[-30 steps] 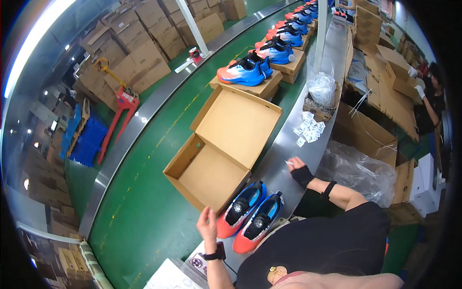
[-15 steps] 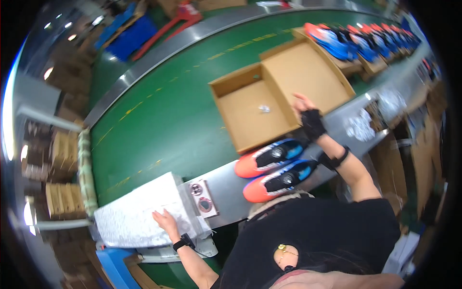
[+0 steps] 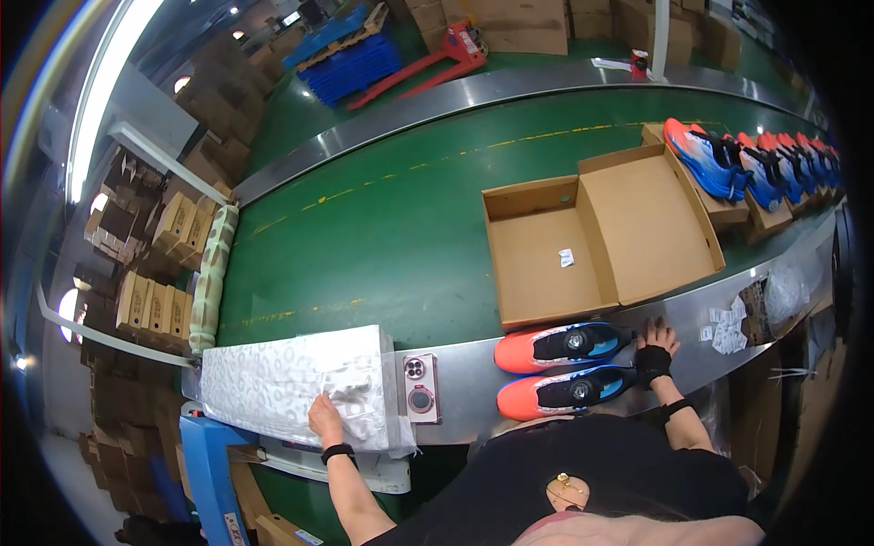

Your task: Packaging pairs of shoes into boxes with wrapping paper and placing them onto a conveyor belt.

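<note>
My left hand (image 3: 326,420) lies on a stack of white patterned wrapping paper (image 3: 264,387); its fingers are closed on the top sheet, which is rumpled beside them. My right hand (image 3: 657,350), in a black wrist wrap, rests with spread fingers on the metal ledge (image 3: 678,328), just behind the heels of two sports shoes. The far shoe (image 3: 546,348) and the near shoe (image 3: 546,393) lie side by side, orange toes to the left, with black uppers and blue heels. Beyond them an open cardboard shoe box (image 3: 537,232) holds a small white packet (image 3: 566,257).
A pink phone (image 3: 420,389) lies between paper and shoes. Many more shoes (image 3: 710,164) stand on boxes at the far right. Crumpled paper (image 3: 726,329) and plastic film (image 3: 785,289) lie on the right ledge. The green belt (image 3: 364,246) stretches beyond, with a patterned roll (image 3: 213,273) at its left end.
My right hand has come down from above the box to the ledge behind the shoes. My left hand's fingers have closed on the top sheet, rumpling it. The view has shifted.
</note>
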Motion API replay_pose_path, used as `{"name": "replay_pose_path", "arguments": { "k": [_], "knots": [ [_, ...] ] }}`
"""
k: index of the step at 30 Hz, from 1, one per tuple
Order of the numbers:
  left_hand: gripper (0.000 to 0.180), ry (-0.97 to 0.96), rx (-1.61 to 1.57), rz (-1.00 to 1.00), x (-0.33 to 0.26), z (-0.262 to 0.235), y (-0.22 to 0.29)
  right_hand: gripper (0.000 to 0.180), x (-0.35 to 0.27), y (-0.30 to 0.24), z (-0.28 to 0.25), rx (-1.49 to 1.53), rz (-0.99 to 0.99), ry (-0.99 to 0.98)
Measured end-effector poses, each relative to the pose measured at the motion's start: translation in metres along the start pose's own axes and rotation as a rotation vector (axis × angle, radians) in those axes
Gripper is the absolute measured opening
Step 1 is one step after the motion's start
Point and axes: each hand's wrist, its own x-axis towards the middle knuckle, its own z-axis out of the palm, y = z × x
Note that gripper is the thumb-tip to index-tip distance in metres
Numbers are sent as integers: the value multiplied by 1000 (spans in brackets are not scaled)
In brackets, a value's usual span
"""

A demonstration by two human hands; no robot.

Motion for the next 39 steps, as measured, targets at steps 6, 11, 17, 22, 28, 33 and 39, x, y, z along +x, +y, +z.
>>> {"name": "replay_pose_path", "arguments": {
  "k": [6,11,17,22,28,33,39],
  "knots": [
    [38,139,86,180,3,-27,4,57,0,8,1,84,-114,24],
    [30,-49,8,224,-7,18,14,59,2,6,-5,208,-180,48],
    [15,-53,-134,362,-7,3,9,56,15,14,-7,251,-212,10],
    [17,302,-363,74,11,-35,-38,49,33,40,-30,347,-290,249],
    [21,807,-908,-46,-5,-206,62,38,34,-5,-114,446,-551,666],
    [21,227,-1432,281,-23,-223,227,35,28,-90,-103,661,-994,146],
    [15,-371,-1689,733,-50,-196,378,86,-29,-215,-171,1286,-1236,-839]
  ]
}}
